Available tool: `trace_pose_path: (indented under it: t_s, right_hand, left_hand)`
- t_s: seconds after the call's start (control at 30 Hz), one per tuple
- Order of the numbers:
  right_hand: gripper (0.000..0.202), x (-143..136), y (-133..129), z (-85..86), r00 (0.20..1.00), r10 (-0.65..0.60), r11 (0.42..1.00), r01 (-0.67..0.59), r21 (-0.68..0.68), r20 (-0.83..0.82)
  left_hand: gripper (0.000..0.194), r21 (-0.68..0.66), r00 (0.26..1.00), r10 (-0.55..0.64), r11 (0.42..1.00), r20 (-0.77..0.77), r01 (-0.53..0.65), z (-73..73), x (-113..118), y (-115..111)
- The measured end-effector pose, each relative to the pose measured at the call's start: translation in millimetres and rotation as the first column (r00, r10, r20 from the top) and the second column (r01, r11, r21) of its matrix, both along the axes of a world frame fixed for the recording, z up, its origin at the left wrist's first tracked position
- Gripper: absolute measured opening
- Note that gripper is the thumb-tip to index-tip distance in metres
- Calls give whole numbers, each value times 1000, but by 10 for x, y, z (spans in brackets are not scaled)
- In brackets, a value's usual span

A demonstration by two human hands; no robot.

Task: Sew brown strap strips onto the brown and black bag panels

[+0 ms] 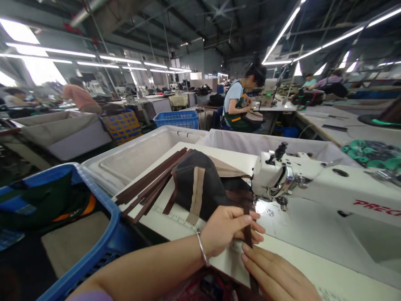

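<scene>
A narrow dark brown strip (248,234) runs down toward the table's front edge from below the sewing machine's needle area (255,196). My left hand (227,230), with a bangle on the wrist, pinches this strip between thumb and fingers. Just below it, my right hand (272,271) lies against the strip, its fingers together and stretched out. A dark fabric piece with a beige band (196,192) lies left of the machine, joined by brown cloth near the presser foot. Several loose brown strips (153,179) are fanned out at its left.
A blue basket (114,213) with dark green cloth stands at the left. Behind the table are pale bins (131,154) and a blue crate (177,119). One person (234,100) sits working beyond. Green and grey rolls (369,152) lie at the right.
</scene>
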State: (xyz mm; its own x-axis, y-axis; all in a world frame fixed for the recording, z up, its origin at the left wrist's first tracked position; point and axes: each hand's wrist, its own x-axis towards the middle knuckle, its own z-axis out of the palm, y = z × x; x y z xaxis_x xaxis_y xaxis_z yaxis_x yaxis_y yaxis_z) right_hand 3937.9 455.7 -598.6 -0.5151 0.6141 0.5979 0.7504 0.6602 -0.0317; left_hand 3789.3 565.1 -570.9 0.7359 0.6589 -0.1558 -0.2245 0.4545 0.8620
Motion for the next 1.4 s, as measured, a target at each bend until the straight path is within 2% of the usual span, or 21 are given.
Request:
trace_pose_path:
  t_s: [0.07, 0.13, 0.2, 0.23, 0.27, 0.3, 0.33, 0.37, 0.4, 0.43, 0.47, 0.5, 0.63, 0.73, 0.8, 0.83, 0.93, 1.0, 1.1, 1.2, 1.4]
  right_hand:
    - [57, 10, -21, -25, 999, 16, 1000, -16, -11, 30]
    - [57, 34, -43, -33, 997, 50, 997, -47, -55, 54]
    - [57, 73, -21, -8, 1000, 16, 996, -16, -86, -2]
    - [54, 101, 21, 11, 998, -32, 994, 26, -109, -49]
    - [49, 138, 86, 28, 991, -93, 987, 80, -139, -94]
    - [43, 183, 173, 38, 982, -151, 975, 129, -180, -117]
    - [36, 235, 275, 36, 976, -184, 962, 156, -224, -112]
    - [30, 292, 383, 19, 981, -182, 949, 157, -273, -68]
    - [26, 347, 485, -12, 990, -143, 942, 129, -310, -21]
    - [23, 398, 573, -56, 993, -118, 938, 109, -330, -7]
    - [22, 440, 641, -107, 995, -101, 933, 96, -346, 3]
    - [22, 471, 685, -160, 995, -97, 931, 90, -353, -2]
    - [25, 501, 701, -288, 990, -136, 920, 115, -375, -31]
    - [26, 498, 690, -275, 990, -131, 912, 98, -398, -55]
    - [25, 506, 707, -246, 990, -117, 907, 72, -415, -84]
    - [25, 511, 719, -232, 988, -114, 904, 62, -423, -100]
    - [24, 526, 748, -206, 984, -118, 893, 46, -447, -133]
    - [24, 531, 753, -196, 983, -116, 885, 38, -465, -141]
    - [25, 538, 746, -189, 982, -117, 875, 32, -482, -148]
    - [24, 550, 740, -192, 980, -122, 873, 29, -488, -160]
    - [25, 554, 743, -194, 976, -121, 871, 16, -492, -183]
  left_hand:
    - [46, -13, 1000, 2, 1000, 2, -2, 31, -62, 29]
    - [41, 32, 1000, -24, 999, -14, 24, 132, -119, 88]
    - [33, 185, 996, -49, 981, -70, 61, 292, -153, 203]
    - [28, 294, 991, -58, 951, -118, 91, 379, -152, 285]
    - [23, 419, 981, -58, 898, -185, 132, 457, -134, 382]
    - [18, 552, 960, -45, 810, -276, 197, 515, -97, 489]
    - [13, 676, 925, -14, 679, -379, 287, 541, -40, 599]
    - [9, 761, 881, 38, 522, -472, 386, 530, 33, 706]
    - [9, 802, 839, 98, 373, -535, 467, 481, 116, 802]
    - [11, 813, 809, 154, 254, -568, 523, 396, 202, 883]
    - [12, 814, 791, 195, 180, -580, 552, 285, 282, 948]
    - [13, 816, 786, 220, 148, -578, 559, 158, 350, 996]
    - [3, 836, 780, 310, 106, -543, 539, -288, 467, 1082]
    - [3, 855, 790, 348, 73, -505, 514, -422, 463, 1106]
    - [6, 866, 807, 342, 40, -481, 499, -433, 461, 1117]
    - [8, 869, 821, 325, 6, -470, 495, -426, 463, 1121]
    - [11, 859, 856, 262, -144, -446, 492, -395, 466, 1121]
    - [11, 836, 860, 261, -234, -438, 497, -383, 464, 1110]
    - [14, 807, 856, 299, -308, -421, 504, -387, 462, 1089]
    - [16, 804, 859, 317, -327, -401, 496, -401, 469, 1083]
    - [12, 834, 880, 283, -306, -381, 459, -414, 477, 1098]
